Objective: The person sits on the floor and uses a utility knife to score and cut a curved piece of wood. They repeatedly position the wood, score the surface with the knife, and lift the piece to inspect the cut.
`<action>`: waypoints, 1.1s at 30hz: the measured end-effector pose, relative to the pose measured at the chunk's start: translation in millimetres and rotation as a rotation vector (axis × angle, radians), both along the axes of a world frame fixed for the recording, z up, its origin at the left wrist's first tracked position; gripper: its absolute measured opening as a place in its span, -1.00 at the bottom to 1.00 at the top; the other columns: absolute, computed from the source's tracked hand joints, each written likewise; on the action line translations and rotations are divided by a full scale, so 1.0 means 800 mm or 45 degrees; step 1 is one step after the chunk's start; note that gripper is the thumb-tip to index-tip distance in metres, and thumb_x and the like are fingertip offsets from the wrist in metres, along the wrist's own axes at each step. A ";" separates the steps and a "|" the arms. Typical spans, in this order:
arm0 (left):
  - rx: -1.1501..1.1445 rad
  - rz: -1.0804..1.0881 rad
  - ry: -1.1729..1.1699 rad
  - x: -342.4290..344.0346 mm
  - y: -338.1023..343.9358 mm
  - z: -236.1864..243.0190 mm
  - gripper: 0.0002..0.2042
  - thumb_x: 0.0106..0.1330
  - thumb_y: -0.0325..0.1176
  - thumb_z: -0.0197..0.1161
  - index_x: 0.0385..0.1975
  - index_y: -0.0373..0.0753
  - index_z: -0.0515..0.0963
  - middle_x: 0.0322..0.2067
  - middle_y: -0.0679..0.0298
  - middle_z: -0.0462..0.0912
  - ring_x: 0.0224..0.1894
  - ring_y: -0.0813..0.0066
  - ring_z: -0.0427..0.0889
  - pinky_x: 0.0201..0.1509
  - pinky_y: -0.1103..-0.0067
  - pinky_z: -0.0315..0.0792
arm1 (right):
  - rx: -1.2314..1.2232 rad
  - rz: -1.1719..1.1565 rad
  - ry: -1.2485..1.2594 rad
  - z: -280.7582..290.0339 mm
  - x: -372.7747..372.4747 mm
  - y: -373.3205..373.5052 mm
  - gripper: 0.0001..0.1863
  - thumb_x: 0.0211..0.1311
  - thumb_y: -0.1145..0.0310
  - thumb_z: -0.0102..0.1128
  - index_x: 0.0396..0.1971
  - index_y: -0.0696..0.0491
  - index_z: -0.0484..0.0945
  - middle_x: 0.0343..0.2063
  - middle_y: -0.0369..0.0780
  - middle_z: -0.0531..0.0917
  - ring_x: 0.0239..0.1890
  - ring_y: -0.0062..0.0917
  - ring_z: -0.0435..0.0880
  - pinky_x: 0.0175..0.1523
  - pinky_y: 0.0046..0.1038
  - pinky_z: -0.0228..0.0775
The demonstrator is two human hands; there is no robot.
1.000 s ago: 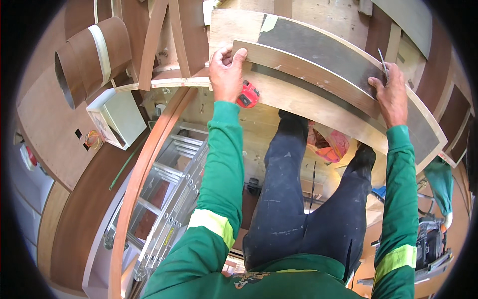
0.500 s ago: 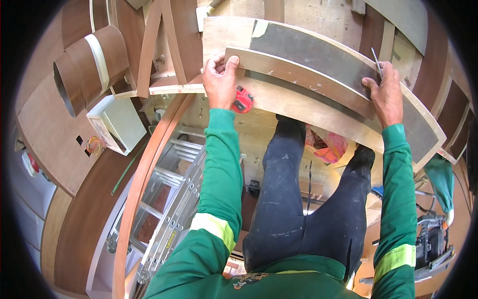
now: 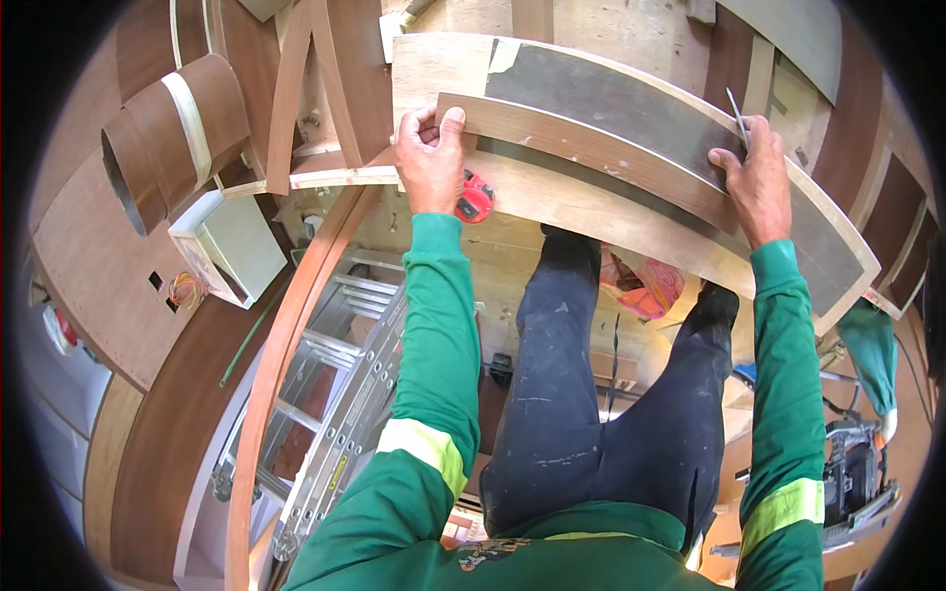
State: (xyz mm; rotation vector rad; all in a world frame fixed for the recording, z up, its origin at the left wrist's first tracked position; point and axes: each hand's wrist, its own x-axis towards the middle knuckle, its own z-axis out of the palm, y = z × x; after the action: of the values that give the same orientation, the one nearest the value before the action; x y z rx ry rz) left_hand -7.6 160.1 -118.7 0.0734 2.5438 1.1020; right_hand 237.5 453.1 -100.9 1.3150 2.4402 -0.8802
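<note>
Curved board point(image 3: 611, 222): landmark for these notes; spans in front of person, pale wood w/ dark panel point(image 3: 601, 79) across its upper face; scrap of pale tape point(image 3: 505, 55) at panel's L end.
Wood strip point(image 3: 591, 160): thin, brown, pale top edge; lies lengthwise over board's middle, L end nr board's L end, R end under/by R hand. Whether it touches board all along: can't tell.
Left hand point(image 3: 431, 148): over board's L end; thumb & curled fingers clamped on strip's L end.
Right hand point(image 3: 759, 187): over board's R part, at strip's R end; thumb stands off a bit, other fingers bent, closed round pencil point(image 3: 736, 113), tip pointing past board's far edge. How hard hand bears on strip: can't tell.
Tape measure point(image 3: 476, 197): red, at board's near edge, just beside L wrist.
Ladder point(image 3: 367, 414): metal, lying L of & nearer person than board.
Curved rail point(image 3: 258, 414): reddish wood, alongside ladder, L of board.
Brown roll point(image 3: 177, 138): banded w/ white, well L of board.
Handling: prob. best w/ both ends steadied evenly, strip's curve matched to board's; L thumb firm but not twisting end; pencil angled clear so it won't scuff face. Strip looks thin, likely flexes mid-span; watch for bowing. Tape measure nr L wrist could get knocked off edge.
</note>
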 end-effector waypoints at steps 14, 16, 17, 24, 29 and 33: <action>-0.172 -0.175 0.246 0.007 0.022 0.012 -0.58 0.25 -0.33 0.49 0.03 -0.34 0.53 0.01 0.11 0.42 -0.17 0.39 0.61 -0.03 0.46 0.56 | 0.035 0.032 0.040 -0.016 0.016 0.004 -0.52 0.25 0.23 0.39 0.07 0.00 0.40 -0.06 0.03 0.54 0.01 0.02 0.59 0.08 -0.07 0.46; -0.301 -0.256 0.482 0.018 0.035 0.022 -0.64 0.26 -0.44 0.42 0.04 -0.27 0.53 0.00 0.08 0.43 -0.12 0.26 0.62 0.03 0.41 0.57 | 0.012 0.049 0.110 -0.016 0.026 0.008 -0.51 0.24 0.21 0.40 0.09 0.02 0.41 -0.03 0.02 0.54 0.02 0.01 0.59 0.09 -0.09 0.46; -0.252 -0.311 0.458 0.015 0.028 0.012 -0.67 0.27 -0.47 0.39 0.03 -0.27 0.54 -0.02 0.08 0.45 -0.10 0.24 0.64 0.06 0.40 0.56 | -0.019 0.048 0.172 -0.013 0.032 0.010 -0.50 0.24 0.21 0.40 0.09 0.03 0.41 -0.01 0.02 0.54 0.02 0.00 0.59 0.09 -0.09 0.46; -0.065 -0.313 0.136 -0.025 -0.004 -0.013 -0.57 0.34 -0.43 0.34 0.19 -0.30 0.44 0.01 0.07 0.57 0.03 0.32 0.61 0.17 0.40 0.51 | -0.062 0.268 -0.008 0.049 0.158 0.025 -0.29 0.08 0.13 0.52 0.17 0.05 0.39 0.04 -0.09 0.50 -0.01 -0.05 0.63 0.06 -0.10 0.54; -0.285 -0.583 0.151 -0.038 0.003 -0.007 -0.48 0.42 -0.37 0.23 0.39 0.02 0.40 0.01 0.05 0.54 0.12 0.26 0.53 0.29 0.41 0.41 | -0.028 0.491 -0.105 0.031 0.220 0.042 -0.37 0.12 0.24 0.47 0.15 0.04 0.37 0.03 -0.11 0.47 -0.10 -0.05 0.65 -0.01 -0.08 0.54; -0.415 -0.925 0.306 -0.067 -0.017 -0.016 -0.50 0.48 -0.41 0.13 0.38 0.25 0.44 0.02 0.07 0.45 0.19 0.25 0.40 0.40 0.43 0.28 | -0.069 0.608 -0.084 0.023 0.219 0.046 -0.47 0.16 0.32 0.42 0.08 0.05 0.37 0.00 -0.11 0.48 -0.11 -0.06 0.66 -0.03 -0.09 0.54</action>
State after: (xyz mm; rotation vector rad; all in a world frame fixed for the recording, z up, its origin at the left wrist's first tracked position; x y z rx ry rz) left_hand -61.3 146.6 -131.1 1.0005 2.5073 0.4096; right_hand 412.5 490.1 -82.4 0.6785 2.4937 -0.7506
